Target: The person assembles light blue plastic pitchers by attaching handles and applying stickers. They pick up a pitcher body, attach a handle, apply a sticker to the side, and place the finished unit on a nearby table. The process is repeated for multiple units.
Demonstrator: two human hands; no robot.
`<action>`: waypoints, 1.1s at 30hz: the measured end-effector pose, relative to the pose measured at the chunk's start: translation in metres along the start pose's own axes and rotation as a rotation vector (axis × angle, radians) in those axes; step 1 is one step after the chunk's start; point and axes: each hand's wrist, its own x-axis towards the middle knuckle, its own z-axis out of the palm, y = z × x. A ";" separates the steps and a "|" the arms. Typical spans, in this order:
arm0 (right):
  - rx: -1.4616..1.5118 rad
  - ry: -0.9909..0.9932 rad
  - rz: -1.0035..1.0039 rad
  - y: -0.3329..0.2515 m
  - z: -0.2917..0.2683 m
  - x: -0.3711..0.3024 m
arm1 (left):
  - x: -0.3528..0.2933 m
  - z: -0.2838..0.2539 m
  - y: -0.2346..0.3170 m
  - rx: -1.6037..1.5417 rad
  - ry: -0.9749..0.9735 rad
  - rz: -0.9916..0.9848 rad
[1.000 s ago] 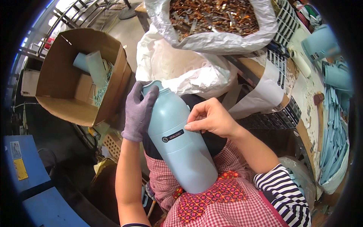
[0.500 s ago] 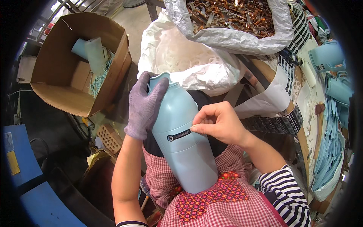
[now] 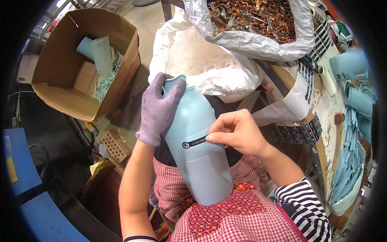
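The worn, pale bench [image 3: 327, 121] runs along the far right, well to the right of the right hand [image 3: 242, 135]. A cardboard box [image 3: 123, 74] stands well to the left of the left hand [image 3: 159, 111] and beyond it, with blue and translucent pieces inside. Beyond both hands is a greyish sack [image 3: 262, 46] full of amber and clear scraps; nearer, just past the left hand's fingertips, a white sack [image 3: 238, 80] holds pale rings.

The light-blue bottle [image 3: 207, 177] is between the two hands, tilted, its base against the patterned apron [image 3: 258, 222] and its neck pointing away from the person. The left hand, in a grey-purple glove, is closed around that neck, thumb and fingers on either side. The right hand is bare, thumb and forefinger pinched on the right end of a narrow black strip [image 3: 197, 142], the smallest thing here, which lies across the bottle below and to the right of the glove. Whether the end under the fingertips is lifted cannot be told.

The neck grip looks like the main restraint, so a slack left hand could let the smooth, rounded bottle roll on the lap and pull the strip askew. An uneven tug from the right hand could crease the strip or set it at a slant, since the surface beneath it curves away.
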 end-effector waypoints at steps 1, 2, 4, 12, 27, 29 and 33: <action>-0.047 0.048 -0.041 0.004 0.001 -0.002 | 0.000 0.000 -0.002 -0.003 0.004 -0.011; -0.095 0.096 -0.082 0.007 0.001 -0.005 | 0.001 -0.001 -0.003 -0.007 0.008 -0.022; -0.188 0.112 -0.080 0.002 0.004 -0.010 | 0.002 -0.002 -0.001 0.023 0.010 -0.021; -0.480 0.162 -0.046 -0.026 0.024 -0.011 | 0.002 -0.001 -0.003 0.039 0.022 -0.008; -0.629 0.245 -0.117 -0.023 0.038 -0.011 | 0.000 -0.003 0.002 0.039 0.024 -0.006; -0.655 0.245 -0.123 -0.024 0.037 -0.011 | 0.000 -0.003 0.000 0.042 0.026 -0.010; -0.642 0.233 -0.113 -0.024 0.036 -0.008 | 0.000 -0.003 -0.001 0.055 0.030 0.000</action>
